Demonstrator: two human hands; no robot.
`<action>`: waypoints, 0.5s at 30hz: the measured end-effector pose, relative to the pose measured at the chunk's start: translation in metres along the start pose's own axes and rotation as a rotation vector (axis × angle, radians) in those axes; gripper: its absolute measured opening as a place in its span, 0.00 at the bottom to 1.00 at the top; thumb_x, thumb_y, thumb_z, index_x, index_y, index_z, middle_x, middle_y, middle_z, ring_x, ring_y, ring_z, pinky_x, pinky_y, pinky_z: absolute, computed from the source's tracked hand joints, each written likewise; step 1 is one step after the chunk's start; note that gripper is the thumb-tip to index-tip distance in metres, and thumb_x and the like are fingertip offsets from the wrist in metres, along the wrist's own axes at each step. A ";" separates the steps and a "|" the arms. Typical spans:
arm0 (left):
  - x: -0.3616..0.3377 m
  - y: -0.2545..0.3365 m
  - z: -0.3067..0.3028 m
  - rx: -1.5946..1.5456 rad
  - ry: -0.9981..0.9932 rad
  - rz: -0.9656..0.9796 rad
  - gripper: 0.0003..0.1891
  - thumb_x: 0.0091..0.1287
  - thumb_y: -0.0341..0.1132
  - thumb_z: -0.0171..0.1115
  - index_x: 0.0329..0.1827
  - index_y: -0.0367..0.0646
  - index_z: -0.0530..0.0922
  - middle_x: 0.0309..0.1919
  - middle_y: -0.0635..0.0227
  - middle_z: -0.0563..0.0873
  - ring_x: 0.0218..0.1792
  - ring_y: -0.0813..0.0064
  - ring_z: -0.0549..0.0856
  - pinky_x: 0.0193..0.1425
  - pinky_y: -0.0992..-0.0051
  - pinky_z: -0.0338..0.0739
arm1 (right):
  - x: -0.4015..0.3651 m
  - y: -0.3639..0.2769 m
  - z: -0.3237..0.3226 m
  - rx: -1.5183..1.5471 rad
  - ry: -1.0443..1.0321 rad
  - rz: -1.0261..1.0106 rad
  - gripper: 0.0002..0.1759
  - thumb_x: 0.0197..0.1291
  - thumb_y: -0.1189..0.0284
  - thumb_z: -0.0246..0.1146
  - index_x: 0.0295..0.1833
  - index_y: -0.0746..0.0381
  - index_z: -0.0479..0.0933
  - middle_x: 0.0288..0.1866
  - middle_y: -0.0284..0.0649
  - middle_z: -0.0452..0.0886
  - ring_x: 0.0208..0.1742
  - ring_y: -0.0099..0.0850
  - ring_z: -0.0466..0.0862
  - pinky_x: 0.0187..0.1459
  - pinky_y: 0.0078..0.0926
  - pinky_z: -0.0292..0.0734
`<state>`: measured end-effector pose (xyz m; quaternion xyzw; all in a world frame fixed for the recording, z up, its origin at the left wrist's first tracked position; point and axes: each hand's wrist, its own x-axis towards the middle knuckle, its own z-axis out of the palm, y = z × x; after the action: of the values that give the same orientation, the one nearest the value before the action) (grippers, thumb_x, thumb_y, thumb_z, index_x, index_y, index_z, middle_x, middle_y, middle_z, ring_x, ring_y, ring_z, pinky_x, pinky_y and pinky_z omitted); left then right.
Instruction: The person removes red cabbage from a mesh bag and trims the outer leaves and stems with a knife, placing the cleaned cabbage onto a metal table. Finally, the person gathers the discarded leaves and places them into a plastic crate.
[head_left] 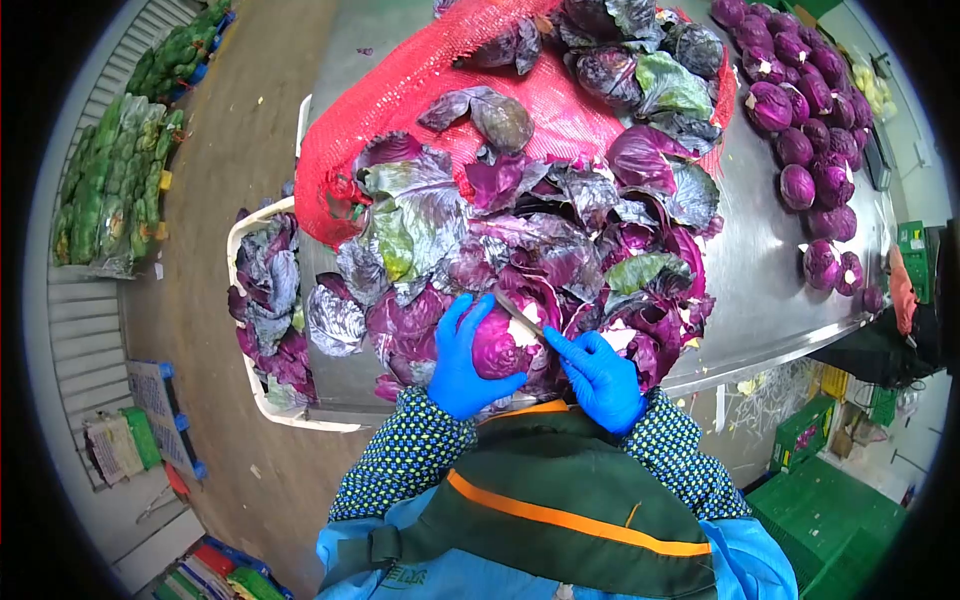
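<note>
In a blue glove, my left hand (pixel 463 362) curls around the left side of a red cabbage (pixel 498 347), its thumb underneath. My right hand (pixel 597 375), gloved alike, is closed on a knife (pixel 520 314), index finger stretched along it. The blade lies over the cabbage at its pale cut end. Loose purple and green outer leaves (pixel 420 210) pile up around and beyond both hands. Behind them a red mesh sack (pixel 390 105) lies on the steel table, with untrimmed cabbages (pixel 607 72) on it.
Trimmed cabbages (pixel 815 130) are gathered at the table's right side. A white bin (pixel 236 262) of leaves stands at the left edge of the steel table (pixel 752 265). Green crates (pixel 803 433) are at lower right. Filled green sacks (pixel 100 190) stand along the left wall.
</note>
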<state>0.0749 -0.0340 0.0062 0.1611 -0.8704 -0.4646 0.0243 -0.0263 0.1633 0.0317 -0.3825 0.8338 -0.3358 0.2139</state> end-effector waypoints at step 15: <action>-0.015 0.000 0.006 0.001 0.021 0.081 0.54 0.36 0.41 0.79 0.69 0.44 0.57 0.68 0.48 0.53 0.69 0.49 0.55 0.71 0.56 0.54 | 0.051 -0.002 -0.029 0.179 -0.012 0.352 0.39 0.58 0.57 0.63 0.71 0.59 0.56 0.50 0.54 0.75 0.43 0.44 0.80 0.44 0.38 0.76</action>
<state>0.0882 -0.0251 0.0045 0.1306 -0.8762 -0.4610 0.0521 -0.0749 0.1340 0.0480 -0.2123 0.8534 -0.3636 0.3074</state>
